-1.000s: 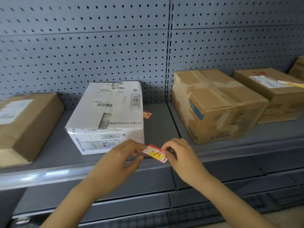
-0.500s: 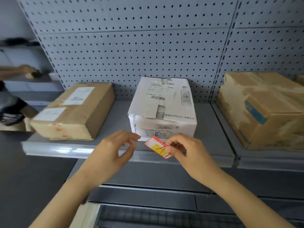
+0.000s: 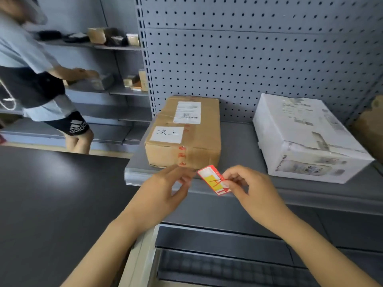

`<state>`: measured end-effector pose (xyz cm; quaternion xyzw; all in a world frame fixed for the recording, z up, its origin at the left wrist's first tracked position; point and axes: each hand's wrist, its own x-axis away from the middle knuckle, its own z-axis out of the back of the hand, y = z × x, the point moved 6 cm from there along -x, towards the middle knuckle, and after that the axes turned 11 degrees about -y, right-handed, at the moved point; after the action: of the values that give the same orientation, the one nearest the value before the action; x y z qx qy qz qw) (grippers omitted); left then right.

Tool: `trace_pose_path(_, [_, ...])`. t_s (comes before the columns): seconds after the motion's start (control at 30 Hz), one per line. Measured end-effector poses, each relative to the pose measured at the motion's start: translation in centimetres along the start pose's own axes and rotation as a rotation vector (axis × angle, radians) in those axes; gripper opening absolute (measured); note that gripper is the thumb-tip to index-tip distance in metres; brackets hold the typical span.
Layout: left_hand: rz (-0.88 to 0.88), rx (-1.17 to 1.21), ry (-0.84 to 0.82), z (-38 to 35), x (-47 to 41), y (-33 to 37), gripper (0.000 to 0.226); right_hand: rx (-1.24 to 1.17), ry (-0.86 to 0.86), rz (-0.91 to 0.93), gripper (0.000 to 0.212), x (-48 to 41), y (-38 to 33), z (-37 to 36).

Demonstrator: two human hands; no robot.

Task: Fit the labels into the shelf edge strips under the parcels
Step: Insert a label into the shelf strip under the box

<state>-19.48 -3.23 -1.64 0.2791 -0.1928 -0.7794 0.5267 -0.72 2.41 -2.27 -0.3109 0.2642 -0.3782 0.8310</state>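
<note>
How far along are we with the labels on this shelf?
Done: nothing visible; the shelf edge strip shows no label under the brown parcel or the white parcel. In hand: the right hand pinches a red and yellow label in front of the strip; the left hand hovers beside it. Left: seating it.

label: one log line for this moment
right hand pinches label | left hand open beside | shelf edge strip unfilled | before brown parcel

Brown parcel [image 3: 183, 131] left of white parcel [image 3: 306, 137]
</note>
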Motion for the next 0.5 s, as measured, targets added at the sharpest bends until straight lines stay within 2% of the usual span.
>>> trace_pose_path(0.27, [0.029,-0.049,-0.036,1.2,1.2,-5.3,0.018,0.012,-0.024,-0.049,0.017,-3.3,-1.5,-3.8])
trace_pose_path(0.5, [-0.012,-0.275,-0.129,-0.4,0.9,-7.3,0.029,0.011,-0.003,-0.046,0.018,-4.8,-2.3,-5.6])
